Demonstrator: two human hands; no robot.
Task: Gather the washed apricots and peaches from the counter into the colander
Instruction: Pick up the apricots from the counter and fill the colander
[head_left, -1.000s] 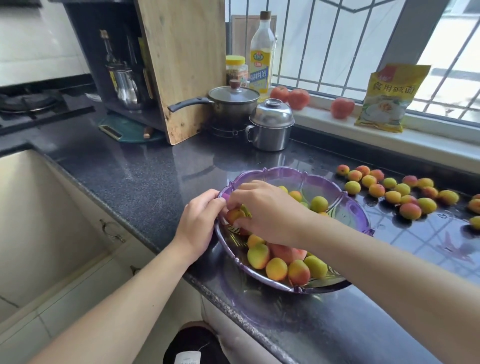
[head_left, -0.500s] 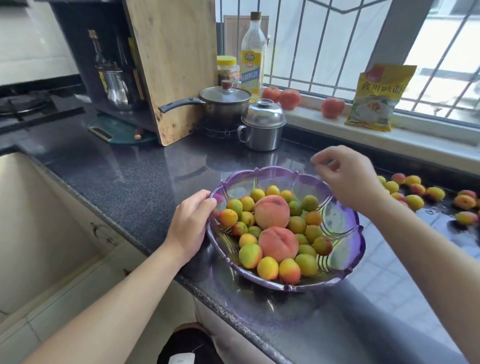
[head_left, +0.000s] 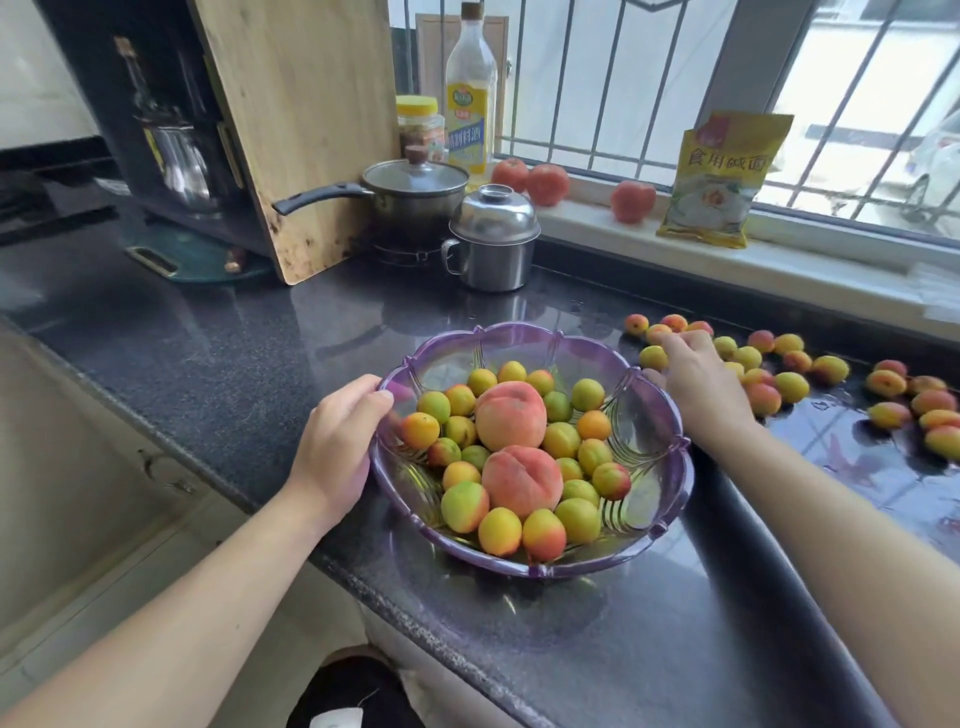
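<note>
While the left hand (head_left: 337, 452) grips the colander (head_left: 670, 467) rim, the right hand (head_left: 696, 384) closes on counter apricots (head_left: 789, 387).

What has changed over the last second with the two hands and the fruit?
The right hand left the inside of the colander and swung right, out over its rim, down onto the loose apricots on the wet counter; whether it has gripped one is unclear. The two peaches, hidden under that hand before, now show. The left hand stayed holding the colander's left rim.
</note>
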